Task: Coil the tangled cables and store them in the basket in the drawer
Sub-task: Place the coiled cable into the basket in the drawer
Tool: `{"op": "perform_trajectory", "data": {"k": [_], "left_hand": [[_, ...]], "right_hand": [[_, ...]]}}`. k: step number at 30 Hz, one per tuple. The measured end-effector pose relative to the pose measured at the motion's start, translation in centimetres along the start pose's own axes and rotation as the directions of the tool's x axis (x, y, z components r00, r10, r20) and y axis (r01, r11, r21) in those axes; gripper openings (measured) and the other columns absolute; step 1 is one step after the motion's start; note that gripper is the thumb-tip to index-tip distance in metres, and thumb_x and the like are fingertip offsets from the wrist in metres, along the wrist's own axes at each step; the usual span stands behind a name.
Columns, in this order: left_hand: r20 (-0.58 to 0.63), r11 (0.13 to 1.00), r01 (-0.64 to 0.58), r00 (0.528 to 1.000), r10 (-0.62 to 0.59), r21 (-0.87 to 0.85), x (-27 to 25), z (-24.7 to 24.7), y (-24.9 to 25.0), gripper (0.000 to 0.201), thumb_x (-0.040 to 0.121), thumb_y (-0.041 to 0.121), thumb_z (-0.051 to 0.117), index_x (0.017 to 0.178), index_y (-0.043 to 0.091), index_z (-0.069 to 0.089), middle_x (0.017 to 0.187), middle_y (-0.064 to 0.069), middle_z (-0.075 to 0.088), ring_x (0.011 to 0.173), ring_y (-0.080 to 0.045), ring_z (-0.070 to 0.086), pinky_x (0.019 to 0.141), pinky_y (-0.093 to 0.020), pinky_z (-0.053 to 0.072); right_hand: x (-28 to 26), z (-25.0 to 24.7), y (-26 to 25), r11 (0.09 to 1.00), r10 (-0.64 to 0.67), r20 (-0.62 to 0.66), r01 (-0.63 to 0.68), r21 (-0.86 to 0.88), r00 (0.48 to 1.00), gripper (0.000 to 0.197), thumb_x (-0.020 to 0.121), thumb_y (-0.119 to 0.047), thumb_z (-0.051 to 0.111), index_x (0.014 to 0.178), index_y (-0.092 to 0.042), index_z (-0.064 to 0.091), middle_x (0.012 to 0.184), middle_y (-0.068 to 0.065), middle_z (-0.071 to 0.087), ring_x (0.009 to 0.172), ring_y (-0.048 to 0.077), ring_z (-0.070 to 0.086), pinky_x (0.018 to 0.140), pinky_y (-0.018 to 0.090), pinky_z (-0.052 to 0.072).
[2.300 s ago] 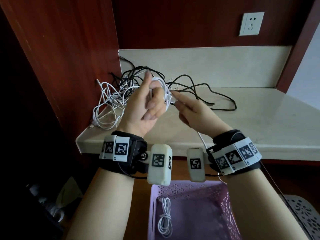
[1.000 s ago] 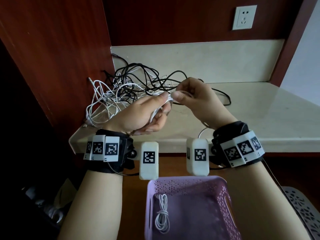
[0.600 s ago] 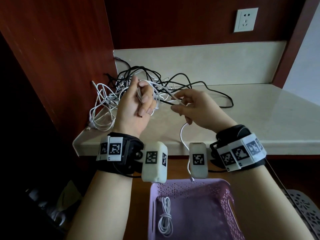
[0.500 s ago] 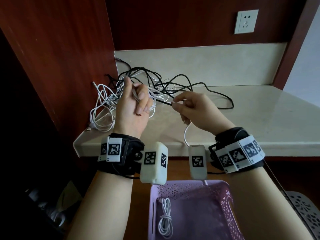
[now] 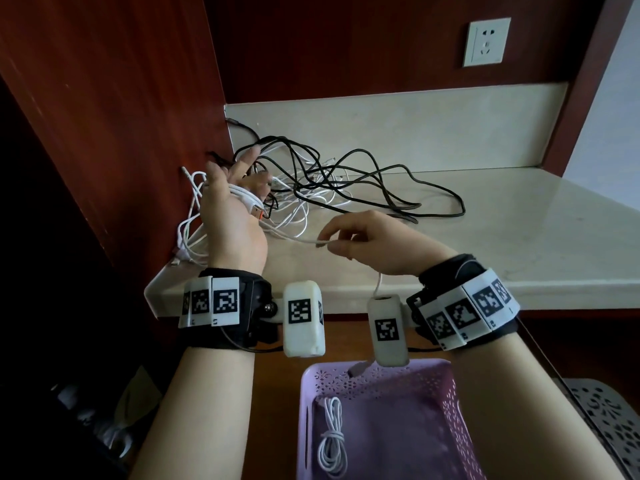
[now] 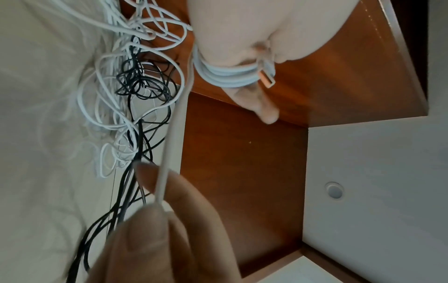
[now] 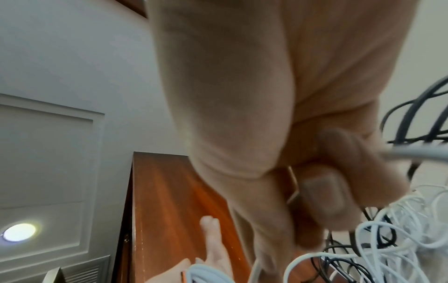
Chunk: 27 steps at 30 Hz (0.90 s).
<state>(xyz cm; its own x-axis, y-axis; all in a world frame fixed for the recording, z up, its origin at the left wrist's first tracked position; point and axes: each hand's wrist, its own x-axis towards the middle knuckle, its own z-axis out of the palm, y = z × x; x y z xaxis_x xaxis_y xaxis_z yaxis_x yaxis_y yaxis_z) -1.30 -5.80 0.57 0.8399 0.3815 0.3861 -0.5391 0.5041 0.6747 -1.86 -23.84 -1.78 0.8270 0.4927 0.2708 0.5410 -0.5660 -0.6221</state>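
Observation:
A white cable point(image 5: 242, 195) is wound in loops round my raised left hand point(image 5: 228, 202), whose fingers are spread; its orange-tipped plug point(image 5: 256, 212) is pinned at the thumb side. The left wrist view shows these loops point(image 6: 227, 76). One strand point(image 5: 294, 237) runs taut to my right hand point(image 5: 346, 237), which pinches it between thumb and forefinger. The tail hangs down to a plug point(image 5: 358, 368) above the purple basket point(image 5: 450, 427). A coiled white cable point(image 5: 332, 441) lies inside the basket. Tangled black and white cables point(image 5: 329, 181) lie on the counter behind both hands.
The pale stone counter point(image 5: 485, 237) sits in a wooden alcove; its wood wall point(image 5: 138, 133) stands close on the left. A wall socket point(image 5: 486, 41) is above at the back. A grey perforated tray point(image 5: 609, 427) lies right of the basket.
My left hand has turned and spread its fingers, with the white loops now across it. My right hand has dropped toward me and to the right, drawing the strand taut.

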Motion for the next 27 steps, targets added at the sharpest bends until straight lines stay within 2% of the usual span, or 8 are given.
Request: {"op": "perform_trajectory", "data": {"k": [2,4,9,12,17,19,22,27], "left_hand": [[0.082,0.994,0.015,0.996,-0.024,0.113,0.2,-0.2,-0.4,0.04,0.106,0.029,0.018,0.105,0.01,0.052,0.128,-0.01,0.059,0.111,-0.017,0.061,0.089,-0.022,0.049],[0.136,0.975,0.025,0.989,-0.056,0.223,0.3,-0.3,-0.8,0.034,0.106,0.027,0.021,0.111,0.005,0.046,0.136,-0.015,0.053,0.121,-0.025,0.056,0.099,-0.03,0.047],[0.288,0.824,0.023,0.931,-0.224,0.566,-0.9,0.1,-0.7,0.018,0.106,0.022,0.027,0.092,0.013,0.032,0.111,-0.006,0.066,0.068,-0.013,0.071,0.059,-0.029,0.05],[0.357,0.715,-0.023,0.877,-0.321,0.699,-1.2,0.2,-0.9,0.019,0.105,0.02,0.029,0.092,0.008,0.034,0.104,-0.015,0.069,0.062,-0.029,0.07,0.048,-0.033,0.04],[0.45,0.532,-0.162,0.757,-0.473,0.831,-2.3,1.0,-1.0,0.025,0.105,0.019,0.027,0.09,0.003,0.039,0.055,-0.013,0.063,0.028,-0.019,0.043,0.038,-0.021,0.032],[0.434,0.542,-0.109,0.736,-0.52,0.833,-2.6,1.1,-0.7,0.037,0.105,0.028,0.025,0.091,0.001,0.047,0.041,-0.003,0.05,0.025,-0.014,0.031,0.036,-0.02,0.026],[0.473,0.575,-0.045,0.622,-0.624,0.817,-2.8,1.1,0.0,0.057,0.103,0.044,0.018,0.09,0.001,0.053,0.039,-0.002,0.041,0.025,-0.012,0.024,0.032,-0.015,0.019],[0.541,0.599,-0.003,0.433,-0.721,0.801,-2.5,0.1,1.1,0.041,0.096,0.036,0.047,0.072,0.003,0.043,0.042,-0.002,0.036,0.026,-0.009,0.023,0.031,-0.011,0.018]], "right_hand": [[-0.1,-0.1,-0.1,0.999,-0.036,-0.001,0.036,0.003,0.999,0.019,0.091,-0.019,0.06,0.101,-0.032,0.069,0.087,0.0,0.066,0.072,0.019,0.054,0.071,0.027,0.046],[-0.1,-0.3,-0.4,0.996,-0.086,-0.079,0.089,0.03,0.993,0.021,0.09,-0.012,0.061,0.101,-0.026,0.071,0.083,-0.013,0.062,0.07,0.009,0.051,0.067,0.016,0.041],[-0.1,-1.5,-0.8,0.99,-0.124,-0.394,0.142,0.018,0.911,0.002,0.08,-0.011,0.073,0.081,-0.011,0.071,0.069,-0.014,0.053,0.058,-0.008,0.049,0.057,0.008,0.033],[-0.2,-1.6,-0.7,0.994,-0.106,-0.469,0.106,-0.026,0.877,0.016,0.074,-0.02,0.078,0.072,-0.017,0.062,0.063,-0.013,0.051,0.053,-0.004,0.047,0.053,0.014,0.031],[0.0,-1.5,-0.6,0.984,-0.175,-0.515,0.14,-0.107,0.839,0.027,0.071,-0.031,0.08,0.075,-0.016,0.057,0.068,-0.012,0.052,0.061,-0.001,0.045,0.056,0.02,0.034],[0.0,-1.6,-0.3,0.98,-0.199,-0.528,0.154,-0.129,0.825,0.035,0.07,-0.037,0.08,0.076,-0.013,0.055,0.068,-0.008,0.05,0.061,0.005,0.043,0.056,0.02,0.033],[-0.1,-1.7,0.1,0.976,-0.213,-0.529,0.161,-0.144,0.822,0.041,0.067,-0.044,0.08,0.074,-0.014,0.053,0.066,-0.012,0.047,0.059,0.005,0.041,0.054,0.018,0.032],[-0.4,-1.8,0.1,0.972,-0.21,-0.438,0.233,-0.001,0.874,0.023,0.073,-0.028,0.079,0.065,-0.018,0.059,0.052,-0.015,0.048,0.051,0.004,0.04,0.05,0.012,0.029]]}}
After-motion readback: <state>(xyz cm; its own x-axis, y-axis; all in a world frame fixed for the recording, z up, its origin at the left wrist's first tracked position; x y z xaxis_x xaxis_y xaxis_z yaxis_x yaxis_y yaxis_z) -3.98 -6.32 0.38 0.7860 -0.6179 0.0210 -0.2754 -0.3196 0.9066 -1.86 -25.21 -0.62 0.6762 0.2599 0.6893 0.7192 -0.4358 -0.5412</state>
